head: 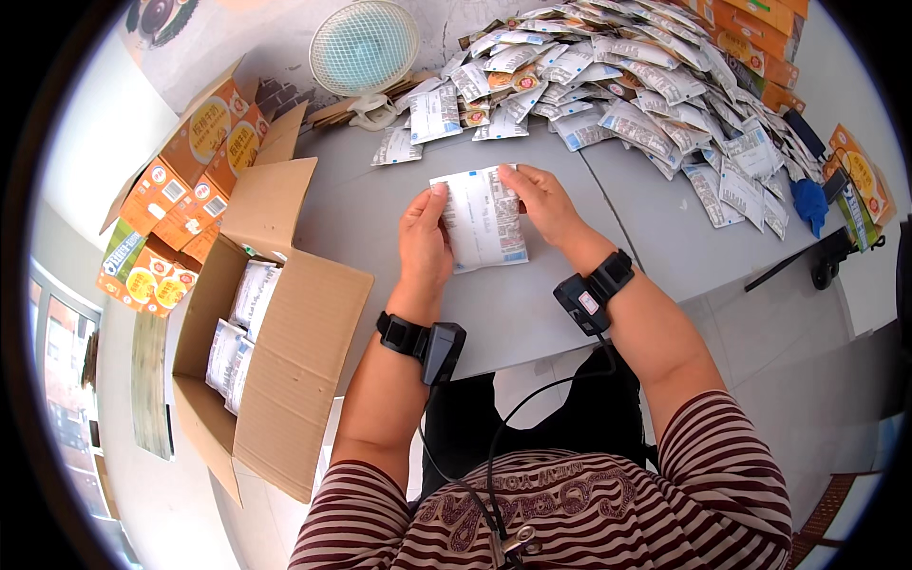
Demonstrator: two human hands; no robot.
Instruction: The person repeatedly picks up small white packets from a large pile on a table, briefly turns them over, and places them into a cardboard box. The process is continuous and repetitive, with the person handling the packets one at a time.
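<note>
Between my two hands is a white printed sachet (484,221), held above the grey table (370,206) with its printed side up. My left hand (426,231) grips its left edge, thumb on top. At the upper right corner, my right hand (543,203) pinches it between thumb and fingers. To the left, an open cardboard box (306,356) holds several similar sachets (253,299). A large heap of such sachets (570,78) covers the back and right of the table.
Orange printed cartons (206,157) are stacked at the left, with more orange cartons (755,43) at the back right. A fan (365,50) stands against the wall. On the right edge lies a blue crumpled item (810,205). Cables (541,388) hang from my wrist devices.
</note>
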